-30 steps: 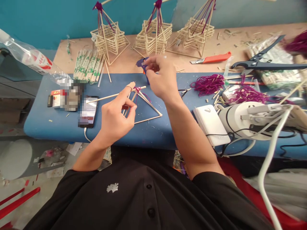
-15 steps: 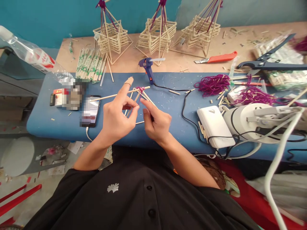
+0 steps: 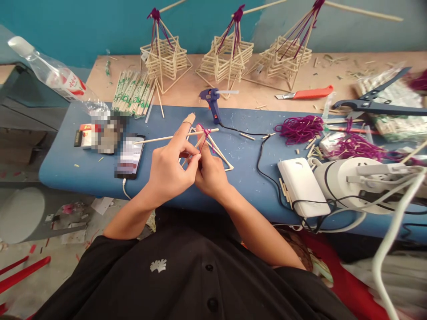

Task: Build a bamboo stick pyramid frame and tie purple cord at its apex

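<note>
A small frame of thin wooden sticks (image 3: 221,154) stands on the blue mat between my hands, with purple string (image 3: 207,132) wound around its top joint. My left hand (image 3: 170,166) pinches the string just below that joint between thumb and fingertip, its taped index finger stretched upward. Against the left fingertips, my right hand (image 3: 213,174) is closed at the string, and its index finger reaches up behind the joint. Its thumb tip is partly hidden. One long stick (image 3: 155,139) runs from the joint leftward, passing behind my left index finger, over the phone (image 3: 130,155).
Three finished-looking stick structures (image 3: 163,60) stand along the back. A blue glue gun (image 3: 213,104) lies ahead, its cord running right. Further right are an orange cutter (image 3: 313,92), purple string bundles (image 3: 300,129), dark cutting pliers (image 3: 370,102) and a white power bank (image 3: 302,186). A bottle (image 3: 60,80) leans left.
My right hand has moved left and up against my left hand, its index finger now raised behind the joint. The view has shifted slightly, showing more of the structures' tops.
</note>
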### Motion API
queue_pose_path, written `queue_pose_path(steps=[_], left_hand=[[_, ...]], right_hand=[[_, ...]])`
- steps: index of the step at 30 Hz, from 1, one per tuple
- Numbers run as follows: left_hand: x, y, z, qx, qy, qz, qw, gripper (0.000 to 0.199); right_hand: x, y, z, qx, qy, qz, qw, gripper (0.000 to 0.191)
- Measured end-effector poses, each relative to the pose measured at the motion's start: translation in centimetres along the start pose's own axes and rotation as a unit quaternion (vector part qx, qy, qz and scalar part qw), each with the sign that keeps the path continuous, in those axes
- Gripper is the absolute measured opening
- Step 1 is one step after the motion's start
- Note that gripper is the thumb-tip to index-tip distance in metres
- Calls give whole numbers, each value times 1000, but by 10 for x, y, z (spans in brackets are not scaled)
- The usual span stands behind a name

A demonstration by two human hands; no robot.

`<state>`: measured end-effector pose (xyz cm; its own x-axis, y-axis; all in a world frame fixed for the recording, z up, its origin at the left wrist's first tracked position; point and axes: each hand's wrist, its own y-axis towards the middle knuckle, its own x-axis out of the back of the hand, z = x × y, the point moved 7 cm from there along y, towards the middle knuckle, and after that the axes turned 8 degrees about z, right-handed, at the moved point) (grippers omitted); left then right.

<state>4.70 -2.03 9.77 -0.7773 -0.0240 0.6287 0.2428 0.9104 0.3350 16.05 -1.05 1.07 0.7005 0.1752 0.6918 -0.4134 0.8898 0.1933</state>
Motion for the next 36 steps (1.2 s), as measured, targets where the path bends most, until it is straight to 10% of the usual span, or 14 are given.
queue_pose_path(steps=[14,22,36], left_hand=[[-2,1,3,-1,-10,10,1000,75],[-2,1,4,10,-17,14,1000,76],[0,2,0,-10,-11,-3,1000,76]], right_hand=[[6,6,-3,-11,16,12,1000,23],[-18,-10,-14,-47,64,-101,992,62],[7,14,-3,57,121,-145,980,50]])
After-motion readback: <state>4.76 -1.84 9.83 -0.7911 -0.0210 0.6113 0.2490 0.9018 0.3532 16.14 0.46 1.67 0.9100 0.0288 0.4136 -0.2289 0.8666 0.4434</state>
